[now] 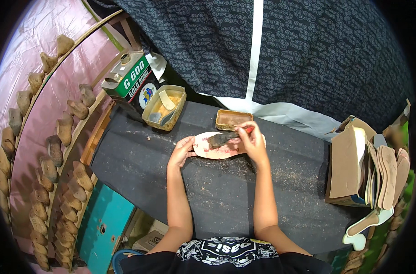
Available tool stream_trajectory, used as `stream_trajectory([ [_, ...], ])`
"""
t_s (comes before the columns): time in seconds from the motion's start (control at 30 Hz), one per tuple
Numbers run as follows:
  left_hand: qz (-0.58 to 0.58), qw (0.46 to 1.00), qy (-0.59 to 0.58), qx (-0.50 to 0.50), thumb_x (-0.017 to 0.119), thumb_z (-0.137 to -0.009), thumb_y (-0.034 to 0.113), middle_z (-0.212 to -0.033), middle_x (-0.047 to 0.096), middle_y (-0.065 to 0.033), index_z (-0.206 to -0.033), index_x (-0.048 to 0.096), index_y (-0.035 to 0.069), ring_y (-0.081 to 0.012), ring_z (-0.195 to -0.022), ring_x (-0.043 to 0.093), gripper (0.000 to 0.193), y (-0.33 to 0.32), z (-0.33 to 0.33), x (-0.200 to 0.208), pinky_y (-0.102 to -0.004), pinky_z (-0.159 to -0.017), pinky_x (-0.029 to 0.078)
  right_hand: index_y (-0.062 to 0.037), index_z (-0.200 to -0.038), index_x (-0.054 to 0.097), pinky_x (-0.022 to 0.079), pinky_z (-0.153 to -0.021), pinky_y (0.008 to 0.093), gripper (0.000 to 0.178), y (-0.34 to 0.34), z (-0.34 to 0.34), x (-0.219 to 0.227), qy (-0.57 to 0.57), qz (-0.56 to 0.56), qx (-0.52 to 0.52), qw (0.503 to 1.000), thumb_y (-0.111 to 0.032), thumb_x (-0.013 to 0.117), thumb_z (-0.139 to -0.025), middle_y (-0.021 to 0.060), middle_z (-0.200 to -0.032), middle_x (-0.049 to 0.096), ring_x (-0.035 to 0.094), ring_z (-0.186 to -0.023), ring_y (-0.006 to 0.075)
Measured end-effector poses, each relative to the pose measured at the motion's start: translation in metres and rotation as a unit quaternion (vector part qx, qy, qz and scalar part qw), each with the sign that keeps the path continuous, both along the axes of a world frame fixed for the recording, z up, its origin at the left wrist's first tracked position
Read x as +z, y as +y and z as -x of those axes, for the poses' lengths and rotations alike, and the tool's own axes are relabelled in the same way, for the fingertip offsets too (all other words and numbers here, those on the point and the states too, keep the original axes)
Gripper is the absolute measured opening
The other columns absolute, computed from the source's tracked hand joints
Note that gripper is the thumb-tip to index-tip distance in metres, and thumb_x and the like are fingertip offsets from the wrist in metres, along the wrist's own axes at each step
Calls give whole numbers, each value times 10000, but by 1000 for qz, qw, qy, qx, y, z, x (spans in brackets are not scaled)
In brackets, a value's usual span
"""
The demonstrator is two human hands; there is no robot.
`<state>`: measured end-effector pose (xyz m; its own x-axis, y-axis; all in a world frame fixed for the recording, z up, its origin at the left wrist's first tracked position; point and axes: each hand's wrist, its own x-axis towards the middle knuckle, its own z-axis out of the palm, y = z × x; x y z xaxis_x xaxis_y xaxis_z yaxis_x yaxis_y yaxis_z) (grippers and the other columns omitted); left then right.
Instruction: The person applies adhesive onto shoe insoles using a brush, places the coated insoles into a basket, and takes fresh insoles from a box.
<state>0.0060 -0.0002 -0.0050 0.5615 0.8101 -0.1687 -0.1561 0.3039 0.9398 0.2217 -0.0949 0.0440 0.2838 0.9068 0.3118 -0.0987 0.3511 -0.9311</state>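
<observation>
Over the dark work table lies a pale insole [217,154] with red print, held level in front of me. My left hand [182,152] grips its left end, thumb and fingers closed at the edge. My right hand [255,145] is closed around the red handle of a brush [222,139]. The brush's dark, clotted bristles lie over the insole's upper face, left of its middle. Part of the insole's right end is hidden behind my right hand. Just beyond that hand stands a shallow tray [230,128] with a brownish layer inside.
A rectangular tin [158,122] holds yellowish stuff and a pale scraper-like piece. Behind it stands a large metal can [137,93]. At right, a cardboard box [342,169] holds several insoles [387,176]. Wooden shoe lasts [54,150] line racks at left, above a teal panel [103,219].
</observation>
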Motion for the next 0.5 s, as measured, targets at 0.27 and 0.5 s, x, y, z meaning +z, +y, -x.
stream_trajectory([
  [0.27, 4, 1000, 28, 12, 447, -831, 303, -832, 559, -20, -912, 516, 66, -96, -721, 540, 260, 0, -1, 2, -227, -614, 444, -33, -913, 423, 428, -626, 197, 102, -19, -49, 4, -38, -43, -122, 991, -94, 444, -833, 68, -849, 516, 511, -752, 101],
  [0.5, 5, 1000, 21, 13, 443, -832, 289, -838, 568, -28, -919, 516, 63, -100, -736, 546, 253, -1, -2, 4, -234, -623, 448, -37, -919, 414, 440, -506, 174, 117, -7, -17, 14, 49, -58, -63, 995, -102, 454, -829, 64, -862, 516, 503, -624, 67],
])
